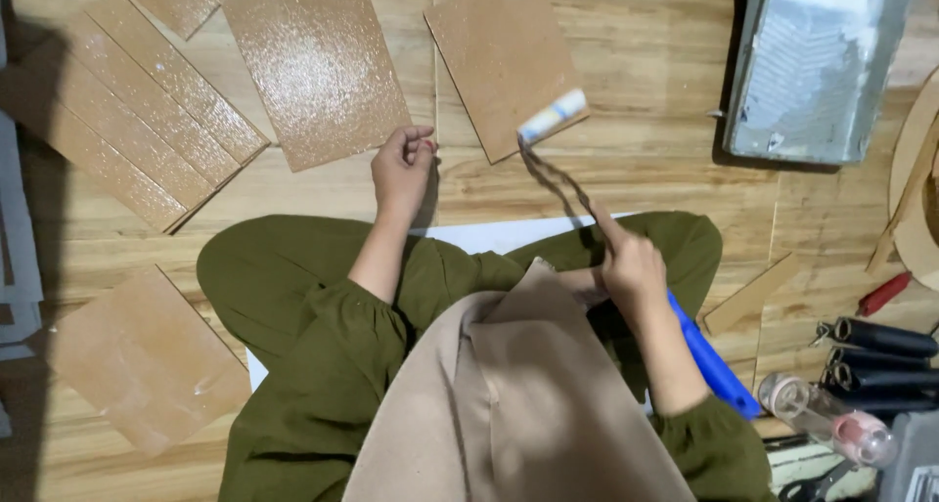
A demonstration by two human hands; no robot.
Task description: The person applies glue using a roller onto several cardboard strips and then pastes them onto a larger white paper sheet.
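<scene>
Right hand (634, 267) rolls paint roller (553, 117), seemingly.

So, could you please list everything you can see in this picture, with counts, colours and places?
Brown rectangular boards: five; two glossy wet ones at top left, one under the roller, a striped one far left, one at lower left.
Small paint roller: one, white sleeve, blue handle, on the top-centre board.
Grey metal paint tray: one, top right.
Black cylinders: several, right edge.
Clear plastic bottle: one, lower right.
Red-handled tool: one, right.
Wooden floor: light brown, underneath.
Left hand: loosely curled, on the floor by the boards.
Right hand: grips the roller.
</scene>
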